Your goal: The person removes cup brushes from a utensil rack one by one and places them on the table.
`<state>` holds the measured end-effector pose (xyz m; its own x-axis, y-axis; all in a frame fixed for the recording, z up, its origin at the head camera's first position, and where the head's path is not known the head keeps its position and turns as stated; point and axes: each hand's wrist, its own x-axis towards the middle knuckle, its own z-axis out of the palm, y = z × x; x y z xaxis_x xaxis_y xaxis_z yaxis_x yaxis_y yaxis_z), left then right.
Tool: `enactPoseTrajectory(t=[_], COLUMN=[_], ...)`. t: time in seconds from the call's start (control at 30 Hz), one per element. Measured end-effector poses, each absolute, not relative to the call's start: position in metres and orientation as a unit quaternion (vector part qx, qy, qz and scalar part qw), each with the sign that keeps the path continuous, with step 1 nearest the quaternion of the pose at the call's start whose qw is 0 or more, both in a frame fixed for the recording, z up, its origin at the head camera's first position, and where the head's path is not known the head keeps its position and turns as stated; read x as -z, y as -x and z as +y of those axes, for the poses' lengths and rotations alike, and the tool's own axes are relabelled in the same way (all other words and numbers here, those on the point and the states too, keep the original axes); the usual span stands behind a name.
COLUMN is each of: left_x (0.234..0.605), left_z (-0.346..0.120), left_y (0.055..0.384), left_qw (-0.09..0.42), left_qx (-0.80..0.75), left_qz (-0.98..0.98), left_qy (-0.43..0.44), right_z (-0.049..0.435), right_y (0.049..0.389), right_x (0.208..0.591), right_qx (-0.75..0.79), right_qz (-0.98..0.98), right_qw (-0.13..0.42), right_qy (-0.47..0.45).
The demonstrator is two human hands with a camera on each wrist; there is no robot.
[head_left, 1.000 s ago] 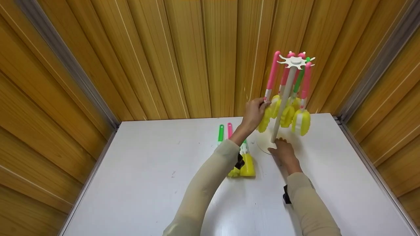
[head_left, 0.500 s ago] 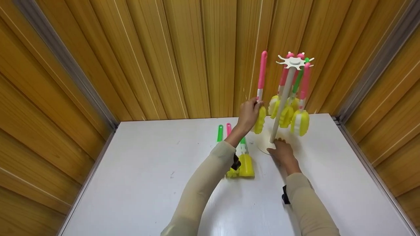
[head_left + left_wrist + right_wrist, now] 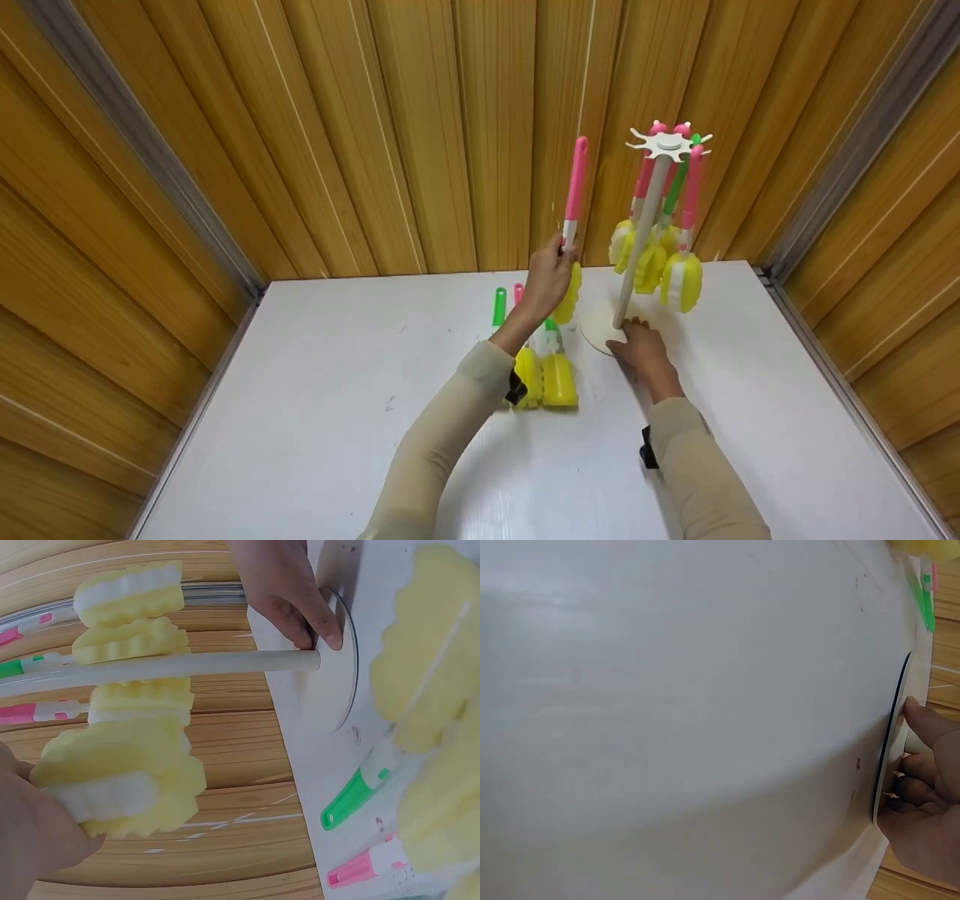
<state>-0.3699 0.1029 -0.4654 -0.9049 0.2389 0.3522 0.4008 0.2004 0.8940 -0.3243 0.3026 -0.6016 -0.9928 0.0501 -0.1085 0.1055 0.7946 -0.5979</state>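
Note:
My left hand (image 3: 546,281) grips a pink-handled sponge bottle brush (image 3: 576,180) near its white neck. The brush is held upright, left of the white stand (image 3: 636,262). In the left wrist view its yellow-and-white sponge head (image 3: 120,765) shows beside the fingers. Low on the stand, my right hand (image 3: 646,351) holds its round base (image 3: 600,336), thumb on the disc and fingers curled by the pole's foot. Other brushes, pink- and green-handled, hang from the hooked white top (image 3: 668,142), among them a pink one (image 3: 691,195) at the right.
Several sponge brushes lie on the white table (image 3: 337,412), including a yellow-headed one (image 3: 559,381) left of the base and a green handle (image 3: 499,307); my left forearm partly covers them. Behind the table rises a wood-patterned wall (image 3: 420,135).
The left hand has lifted the pink-handled brush away from the stand's hooks and carried it left and slightly down. The right hand stays on the base.

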Motion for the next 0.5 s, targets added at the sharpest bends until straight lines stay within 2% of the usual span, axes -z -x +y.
enactPoseTrajectory(t=[0.07, 0.5], left_x=[0.468, 0.478], left_z=[0.097, 0.067], left_y=[0.368, 0.355], left_qw=[0.068, 0.085], left_qx=[0.6, 0.58], left_qz=[-0.769, -0.784], left_qy=[0.211, 0.205], right_z=[0.303, 0.302], right_y=[0.325, 0.325], right_x=[0.602, 0.6], right_qx=[0.307, 0.33], right_qz=[0.951, 0.939], right_qw=[0.034, 0.068], right_qy=[-0.032, -0.065])
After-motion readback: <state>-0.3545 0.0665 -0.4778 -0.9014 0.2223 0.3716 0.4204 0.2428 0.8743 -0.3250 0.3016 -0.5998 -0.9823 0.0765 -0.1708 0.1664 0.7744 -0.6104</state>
